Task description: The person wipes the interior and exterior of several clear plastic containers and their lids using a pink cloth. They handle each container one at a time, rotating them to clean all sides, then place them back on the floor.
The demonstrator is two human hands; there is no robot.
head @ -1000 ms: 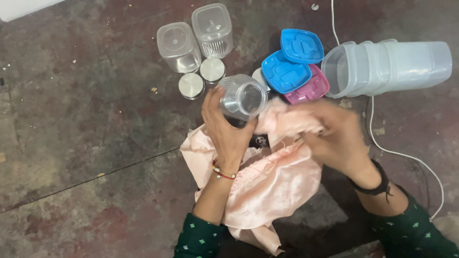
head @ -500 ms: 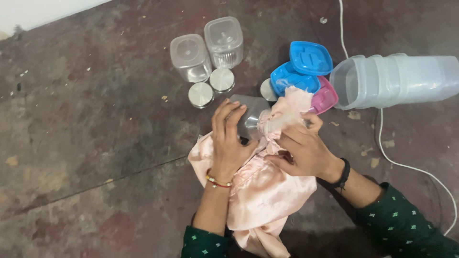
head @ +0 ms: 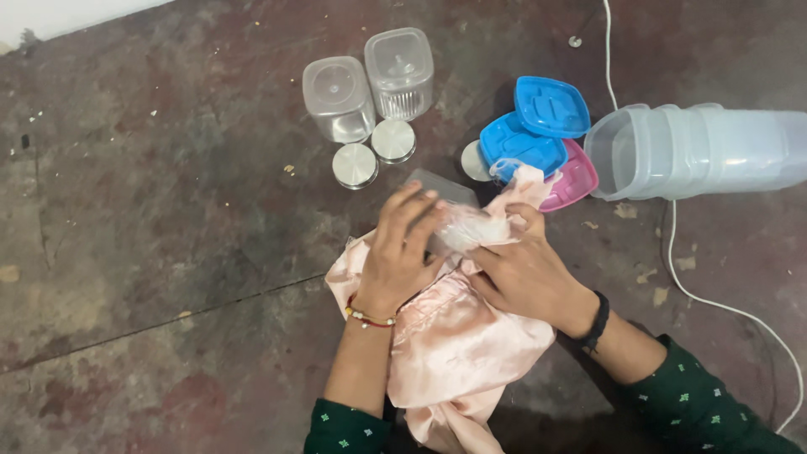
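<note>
Head view: the camera looked straight down at a dark, stained floor [head: 151, 210] and two bare hands.
Left hand: the left hand [head: 399, 248] was curled around a clear plastic jar [head: 441, 192], fingers wrapped over its side — a firm hold.
Right hand: the right hand [head: 525, 269] pressed a bunch of pink cloth [head: 458, 336] against the jar, fingers closed on the cloth.
Jar place: the jar was up between both hands, just in front of the blue lids, over the cloth.
Jar direction: it lay tipped on its side. Its long side ran from upper left to lower right, with the flat bottom toward the upper left. The mouth end was hidden under cloth, so I could not tell more about it.
Cloth: most of it hung down in a soft heap toward the person, between the two green sleeves.
Other jars: two clear jars [head: 370, 84] stood close together farther away, with two round silver lids [head: 374, 151] just below them.
Lids: two blue lids [head: 538, 122] lay stacked on a pink lid [head: 576, 181], right beside the cloth.
Big tub: a stack of large clear containers [head: 698, 151] lay on its side to the right, open end facing left.
Cord: a white cord [head: 672, 252] ran down the floor past the tub.
</note>
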